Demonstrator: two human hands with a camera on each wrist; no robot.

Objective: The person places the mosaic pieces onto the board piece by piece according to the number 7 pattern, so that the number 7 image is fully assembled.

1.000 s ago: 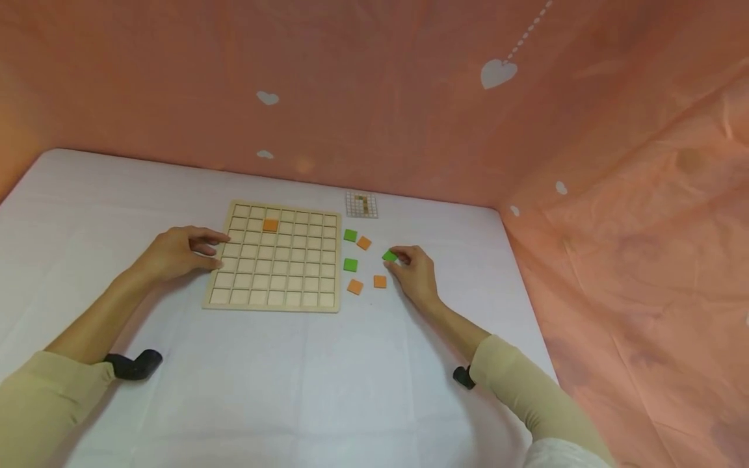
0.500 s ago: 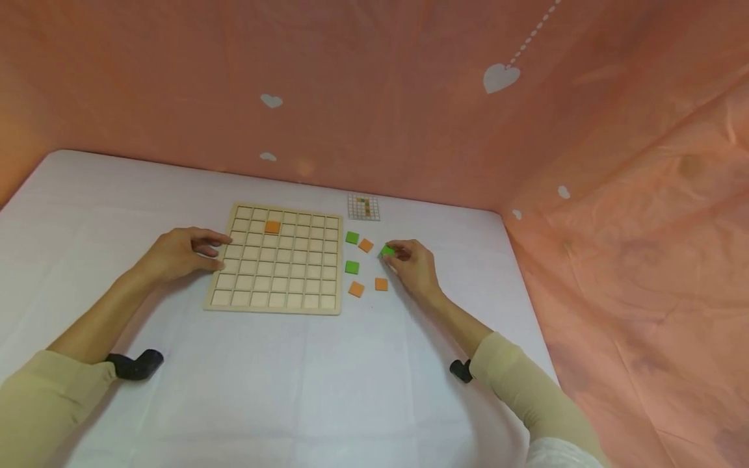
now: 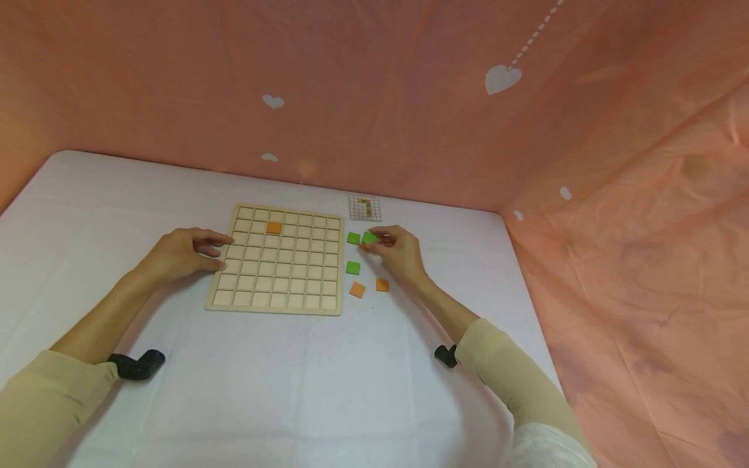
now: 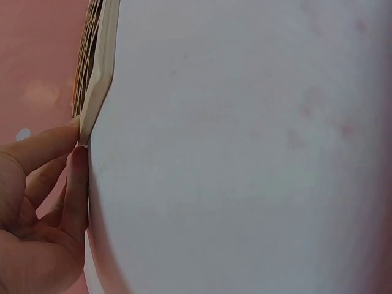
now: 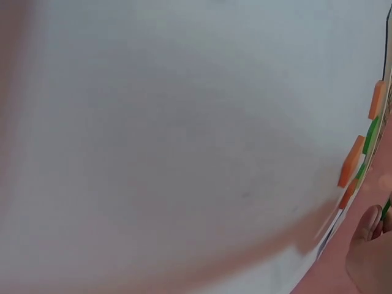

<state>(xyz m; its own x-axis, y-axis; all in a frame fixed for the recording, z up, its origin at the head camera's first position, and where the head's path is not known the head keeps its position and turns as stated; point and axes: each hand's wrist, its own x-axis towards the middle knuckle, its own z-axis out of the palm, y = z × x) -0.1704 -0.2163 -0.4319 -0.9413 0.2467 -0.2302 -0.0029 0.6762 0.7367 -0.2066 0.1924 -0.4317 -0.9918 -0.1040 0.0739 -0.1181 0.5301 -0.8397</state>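
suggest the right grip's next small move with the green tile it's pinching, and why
Probably carry the green tile left to the board, into the cell right of its orange tile: the right grip holds it off the table, that cell is bare, and the card seems to show green beside orange, though small.

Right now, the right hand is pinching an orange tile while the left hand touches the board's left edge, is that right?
Not quite: the tile pinched by the right hand is green, as the head view shows. The left hand does touch the left edge of the board.
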